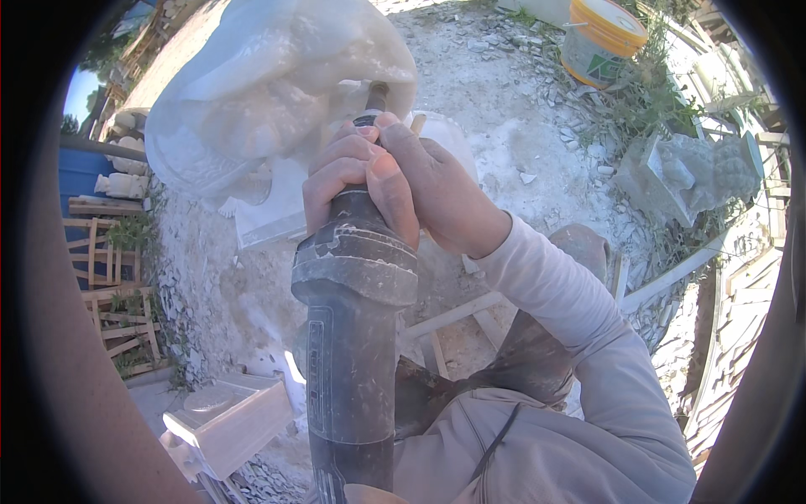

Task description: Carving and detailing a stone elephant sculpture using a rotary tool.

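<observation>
I'm gripping the narrow neck of the dark die grinder (353,336) with the right hand (453,193), closed firmly. Fingers (327,181) are also curling over the neck's left side; I'm not able to tell whose hand they belong to, nor the left hand's state. The grinder is lying lengthwise along my view's middle, its front end reaching the lower edge of a pale, bulky stone (277,92); contact I cannot confirm. A yellow-rimmed bucket (600,46) and a grey carved stone (688,172) are standing off to the right.
</observation>
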A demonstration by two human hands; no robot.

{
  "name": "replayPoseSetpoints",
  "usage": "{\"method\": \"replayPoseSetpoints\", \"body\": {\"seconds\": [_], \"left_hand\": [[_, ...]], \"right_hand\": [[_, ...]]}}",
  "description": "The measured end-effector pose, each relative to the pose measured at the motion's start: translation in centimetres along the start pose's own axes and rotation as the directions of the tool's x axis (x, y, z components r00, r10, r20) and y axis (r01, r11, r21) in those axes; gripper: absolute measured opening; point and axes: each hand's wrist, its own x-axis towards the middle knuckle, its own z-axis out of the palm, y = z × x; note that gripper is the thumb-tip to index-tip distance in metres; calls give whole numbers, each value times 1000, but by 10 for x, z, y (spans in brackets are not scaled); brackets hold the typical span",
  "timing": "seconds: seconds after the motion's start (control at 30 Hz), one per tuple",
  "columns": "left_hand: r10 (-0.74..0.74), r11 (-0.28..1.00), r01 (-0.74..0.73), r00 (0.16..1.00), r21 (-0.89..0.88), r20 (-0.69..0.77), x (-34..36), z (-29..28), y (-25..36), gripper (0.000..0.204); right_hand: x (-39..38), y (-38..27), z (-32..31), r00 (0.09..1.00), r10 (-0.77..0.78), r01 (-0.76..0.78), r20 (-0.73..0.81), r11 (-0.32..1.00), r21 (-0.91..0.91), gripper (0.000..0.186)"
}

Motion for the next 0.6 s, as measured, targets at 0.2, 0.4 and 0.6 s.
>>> {"method": "replayPoseSetpoints", "body": {"seconds": [0.2, 0.4, 0.6], "left_hand": [[-2, 1000, 2, 1000, 14, 0, -1, -1, 1, 20], [-12, 1000, 12, 1000, 27, 6, 0, -1, 2, 21], [-2, 999, 2, 1000, 37, 9, -1, -1, 1, 21]], "right_hand": [[1, 2, -1, 1000, -4, 4, -1, 1000, -14, 52], [0, 0, 0, 1000, -21, 21, 4, 999, -28, 53], [0, 1, 3, 997, -51, 48, -55, 998, -39, 57]]}}
